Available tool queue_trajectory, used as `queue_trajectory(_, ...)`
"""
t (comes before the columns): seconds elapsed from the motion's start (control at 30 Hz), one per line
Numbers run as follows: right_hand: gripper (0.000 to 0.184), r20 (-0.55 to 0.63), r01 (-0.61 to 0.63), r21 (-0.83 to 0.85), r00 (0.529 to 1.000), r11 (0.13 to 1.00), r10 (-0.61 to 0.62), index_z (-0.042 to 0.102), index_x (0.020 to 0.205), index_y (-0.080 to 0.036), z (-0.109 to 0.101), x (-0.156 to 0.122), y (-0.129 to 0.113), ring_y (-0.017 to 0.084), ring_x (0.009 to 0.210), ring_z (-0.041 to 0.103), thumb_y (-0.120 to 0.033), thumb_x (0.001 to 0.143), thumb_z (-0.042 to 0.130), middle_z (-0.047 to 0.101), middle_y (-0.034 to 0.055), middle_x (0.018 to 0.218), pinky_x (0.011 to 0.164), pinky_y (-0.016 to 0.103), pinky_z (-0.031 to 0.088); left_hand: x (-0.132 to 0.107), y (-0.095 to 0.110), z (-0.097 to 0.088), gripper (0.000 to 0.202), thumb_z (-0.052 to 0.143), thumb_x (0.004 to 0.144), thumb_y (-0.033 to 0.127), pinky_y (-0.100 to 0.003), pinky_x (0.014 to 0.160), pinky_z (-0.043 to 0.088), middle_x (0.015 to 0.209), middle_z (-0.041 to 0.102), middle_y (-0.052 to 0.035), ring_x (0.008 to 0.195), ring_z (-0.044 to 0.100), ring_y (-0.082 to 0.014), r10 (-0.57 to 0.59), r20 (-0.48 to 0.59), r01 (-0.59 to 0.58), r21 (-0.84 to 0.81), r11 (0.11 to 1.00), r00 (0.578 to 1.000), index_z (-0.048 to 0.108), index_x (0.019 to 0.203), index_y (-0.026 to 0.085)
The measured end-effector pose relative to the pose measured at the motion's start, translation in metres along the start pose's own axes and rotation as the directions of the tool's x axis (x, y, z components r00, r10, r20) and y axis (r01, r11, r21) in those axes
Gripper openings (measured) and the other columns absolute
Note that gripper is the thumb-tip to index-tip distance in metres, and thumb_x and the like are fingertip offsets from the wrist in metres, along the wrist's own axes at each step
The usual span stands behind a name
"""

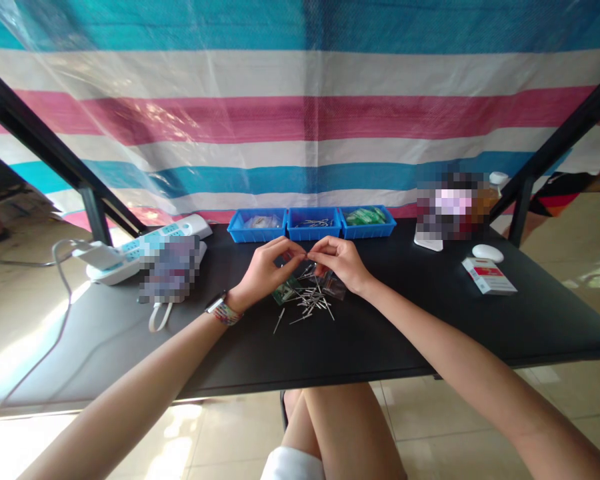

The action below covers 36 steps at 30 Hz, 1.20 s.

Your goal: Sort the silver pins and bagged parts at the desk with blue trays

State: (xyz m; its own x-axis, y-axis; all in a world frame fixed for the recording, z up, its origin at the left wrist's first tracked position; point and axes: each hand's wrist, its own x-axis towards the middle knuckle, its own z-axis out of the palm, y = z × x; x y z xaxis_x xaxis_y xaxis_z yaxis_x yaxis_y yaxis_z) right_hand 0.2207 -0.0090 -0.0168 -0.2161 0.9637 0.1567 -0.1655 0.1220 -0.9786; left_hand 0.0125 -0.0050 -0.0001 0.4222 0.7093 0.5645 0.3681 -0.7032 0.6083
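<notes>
My left hand [269,268] and my right hand [343,265] meet fingertip to fingertip just above the table. Both are closed in a pinch; whatever sits between the fingertips is too small to make out. Below them lies a loose pile of thin silver pop rivets [314,301], with a few strays toward the front. A small green-printed plastic bag [284,292] lies partly under my left hand. By my right hand is a small clear bag [336,288], its contents unclear.
Behind my hands stand three blue bins: the left bin [257,235] holds clear bags, the middle bin [313,233] metal pieces, the right bin [369,231] green packets. A power strip [130,257] with cables lies left. A small box [489,277] and white oval case [488,253] lie right.
</notes>
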Motion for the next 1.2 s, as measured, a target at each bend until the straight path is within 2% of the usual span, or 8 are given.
queue_trajectory(0.13,0.044,0.012,-0.005,-0.022,1.000,1.000,0.005,0.070,0.087,-0.020,0.0002,-0.0012,-0.0025,0.014,0.052,0.066,-0.051,0.069,0.094,0.074,0.0002,0.073,0.049,0.026,0.055,0.0002,-0.0013,-0.0015,0.021,0.064,0.102,0.037,-0.029,0.074,0.051,0.089,0.071,-0.0045,0.080,0.065,-0.0177,-0.024,-0.010,0.024,0.006,1.000,1.000,0.072,0.094,0.019)
queue_trajectory(0.33,0.043,-0.070,0.030,-0.008,0.997,1.000,-0.031,0.069,0.087,-0.020,-0.0026,-0.0007,-0.0011,0.014,0.054,0.067,-0.050,0.067,0.094,0.070,-0.0018,0.075,0.049,0.025,0.057,0.0010,-0.0027,-0.0023,0.033,0.061,0.102,0.045,-0.028,0.066,0.045,0.075,0.065,-0.0015,0.071,0.059,-0.0161,-0.120,-0.045,0.121,0.012,0.993,0.992,0.065,0.082,0.019)
queue_trajectory(0.5,0.045,-0.038,0.030,-0.013,0.999,0.999,-0.030,0.069,0.086,-0.020,-0.0058,0.0012,0.0028,0.013,0.055,0.065,-0.058,0.072,0.089,0.073,0.0015,0.080,0.049,0.026,0.057,0.0013,-0.0014,-0.0046,0.041,0.058,0.104,0.050,-0.029,0.067,0.046,0.074,0.068,-0.0026,0.071,0.061,-0.0172,-0.138,-0.019,0.138,-0.005,0.990,0.990,0.065,0.079,0.019)
queue_trajectory(0.73,0.050,-0.015,0.017,-0.014,1.000,1.000,-0.017,0.068,0.083,-0.020,-0.0061,0.0017,0.0046,0.012,0.050,0.062,-0.066,0.076,0.084,0.071,0.0006,0.074,0.047,0.025,0.055,0.0022,-0.0004,-0.0034,0.026,0.067,0.098,0.045,-0.030,0.074,0.052,0.086,0.071,-0.0041,0.077,0.065,-0.0185,-0.130,-0.023,0.128,-0.062,0.990,0.991,0.068,0.095,0.019)
queue_trajectory(0.9,0.051,-0.006,0.011,-0.030,1.000,0.999,-0.012,0.069,0.082,-0.020,-0.0064,0.0020,0.0052,0.012,0.050,0.061,-0.067,0.075,0.084,0.071,0.0008,0.073,0.048,0.025,0.054,0.0022,-0.0022,-0.0038,0.023,0.064,0.101,0.040,-0.030,0.074,0.051,0.086,0.070,-0.0042,0.077,0.064,-0.0179,-0.064,-0.014,0.064,-0.023,0.998,0.998,0.068,0.093,0.019)
queue_trajectory(1.0,0.048,-0.014,0.007,-0.027,1.000,1.000,-0.007,0.069,0.082,-0.020,-0.0060,0.0014,0.0048,0.012,0.050,0.061,-0.065,0.077,0.084,0.071,0.0009,0.074,0.047,0.025,0.054,0.0017,-0.0029,-0.0062,0.024,0.063,0.102,0.041,-0.031,0.074,0.050,0.088,0.070,-0.0049,0.078,0.063,-0.0182,-0.047,-0.002,0.047,0.009,0.999,0.999,0.069,0.093,0.019)
queue_trajectory(1.2,0.038,-0.022,0.002,0.048,1.000,0.999,-0.001,0.069,0.087,-0.021,-0.0044,-0.0016,-0.0023,0.012,0.056,0.064,-0.046,0.070,0.091,0.071,-0.0011,0.082,0.052,0.026,0.057,0.0027,-0.0017,-0.0079,0.036,0.057,0.105,0.045,-0.032,0.074,0.048,0.083,0.068,-0.0047,0.078,0.062,-0.0192,-0.047,0.031,0.046,0.043,0.998,0.998,0.068,0.081,0.020)
